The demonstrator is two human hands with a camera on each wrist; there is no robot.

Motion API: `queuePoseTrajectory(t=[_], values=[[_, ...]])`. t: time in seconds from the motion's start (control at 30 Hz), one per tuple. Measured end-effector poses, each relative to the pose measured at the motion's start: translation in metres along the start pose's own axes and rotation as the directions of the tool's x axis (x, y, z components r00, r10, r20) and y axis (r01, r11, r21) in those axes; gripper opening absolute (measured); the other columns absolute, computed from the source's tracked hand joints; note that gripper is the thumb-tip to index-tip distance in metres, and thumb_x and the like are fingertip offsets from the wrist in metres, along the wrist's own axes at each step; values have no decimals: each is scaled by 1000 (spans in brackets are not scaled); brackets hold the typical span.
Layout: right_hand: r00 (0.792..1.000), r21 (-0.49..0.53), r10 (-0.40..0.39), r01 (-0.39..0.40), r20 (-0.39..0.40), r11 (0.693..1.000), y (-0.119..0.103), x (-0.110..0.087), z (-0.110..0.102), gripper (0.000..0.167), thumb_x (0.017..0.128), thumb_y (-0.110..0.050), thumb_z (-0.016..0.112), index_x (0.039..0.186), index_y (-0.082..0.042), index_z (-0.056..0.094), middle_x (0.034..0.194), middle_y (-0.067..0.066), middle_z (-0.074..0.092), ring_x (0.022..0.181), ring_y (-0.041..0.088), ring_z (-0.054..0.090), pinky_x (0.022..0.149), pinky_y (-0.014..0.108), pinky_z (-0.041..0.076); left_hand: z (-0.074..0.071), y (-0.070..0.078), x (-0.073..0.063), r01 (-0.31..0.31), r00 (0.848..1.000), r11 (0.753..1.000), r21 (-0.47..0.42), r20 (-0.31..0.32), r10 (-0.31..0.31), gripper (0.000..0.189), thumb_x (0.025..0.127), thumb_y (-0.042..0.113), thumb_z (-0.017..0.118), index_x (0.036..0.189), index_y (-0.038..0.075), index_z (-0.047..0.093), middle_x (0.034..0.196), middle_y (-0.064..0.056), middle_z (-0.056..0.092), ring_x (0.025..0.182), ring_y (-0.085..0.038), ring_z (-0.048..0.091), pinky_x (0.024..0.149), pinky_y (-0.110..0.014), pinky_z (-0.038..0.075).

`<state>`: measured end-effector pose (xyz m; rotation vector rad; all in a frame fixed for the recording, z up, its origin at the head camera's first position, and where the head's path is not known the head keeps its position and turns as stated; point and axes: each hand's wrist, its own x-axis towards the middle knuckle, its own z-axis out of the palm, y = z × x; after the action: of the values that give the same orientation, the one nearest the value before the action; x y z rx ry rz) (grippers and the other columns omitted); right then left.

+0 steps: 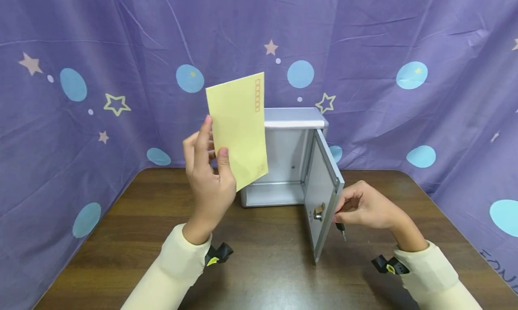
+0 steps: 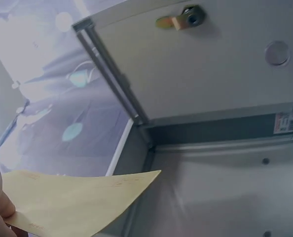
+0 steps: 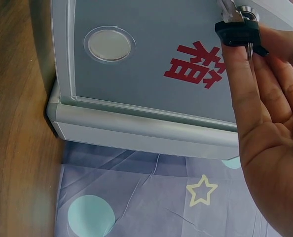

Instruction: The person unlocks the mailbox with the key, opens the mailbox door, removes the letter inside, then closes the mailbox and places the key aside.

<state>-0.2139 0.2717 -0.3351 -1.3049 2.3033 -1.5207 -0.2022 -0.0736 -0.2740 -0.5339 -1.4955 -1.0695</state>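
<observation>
My left hand (image 1: 212,184) pinches a yellow envelope (image 1: 240,135) by its left edge, thumb in front, and lifts it before a grey metal mailbox (image 1: 295,114). The mailbox door (image 1: 323,184) is swung outward to the right, baring the inside. At the door's outer face, my right hand (image 1: 366,206) pinches a black-headed key (image 3: 238,33) at the lock between thumb and index finger. A second key (image 1: 341,230) hangs below the fingers. On the door's inner side sits the lock's metal latch (image 2: 183,20).
The mailbox stands on a brown wooden table (image 1: 259,274), close to a purple curtain (image 1: 243,27) with stars and blue dots. The door juts toward me between the two hands. Red lettering (image 3: 196,64) and a round window (image 3: 109,44) mark its front.
</observation>
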Motion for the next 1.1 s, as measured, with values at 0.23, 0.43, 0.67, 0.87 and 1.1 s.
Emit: queuePoseTrajectory(t=[0.23, 0.43, 0.67, 0.87, 1.1], values=[[1000, -18, 3, -3, 3, 1000, 0, 1, 1, 25, 79, 20, 74, 84, -5, 76, 83, 6, 75, 70, 19, 73, 60, 37, 64, -18, 0, 18, 104, 992, 994, -18, -69, -105, 62, 93, -12, 59, 151, 5, 48, 121, -17, 51, 98, -20, 54, 71, -23, 51], [1000, -4, 4, -4, 7, 1000, -1, 3, 2, 30, 79, 19, 75, 87, -10, 77, 83, 5, 75, 70, 19, 73, 59, 37, 64, -33, -6, 32, 174, 974, 982, -79, -132, -183, 69, 90, -17, 58, 153, 7, 46, 120, 0, 48, 98, -19, 50, 61, -22, 43], [1000, 6, -15, 15, 14, 1000, 0, 3, 2, 29, 79, 16, 77, 90, -11, 77, 84, 7, 76, 72, 20, 74, 60, 38, 64, -45, -22, 44, 250, 950, 967, -40, -183, -253, 75, 86, -21, 55, 153, 11, 47, 115, 4, 47, 86, -15, 49, 56, -19, 40], [1000, 6, -16, 16, 22, 1000, -1, 3, 1, 26, 81, 14, 77, 90, -10, 77, 85, 8, 75, 73, 22, 74, 61, 38, 64, -57, -36, 51, 358, 928, 934, -3, -104, -357, 76, 90, -20, 52, 156, 16, 43, 117, 4, 44, 88, -13, 47, 61, -20, 44], [1000, 19, -10, 9, 27, 1000, -1, 3, 1, 25, 81, 13, 77, 91, -10, 77, 86, 9, 76, 73, 24, 74, 61, 39, 64, -72, -50, 58, 496, 868, 868, 15, -26, -496, 80, 91, -19, 52, 155, 29, 44, 122, 4, 44, 95, -15, 47, 74, -27, 52]])
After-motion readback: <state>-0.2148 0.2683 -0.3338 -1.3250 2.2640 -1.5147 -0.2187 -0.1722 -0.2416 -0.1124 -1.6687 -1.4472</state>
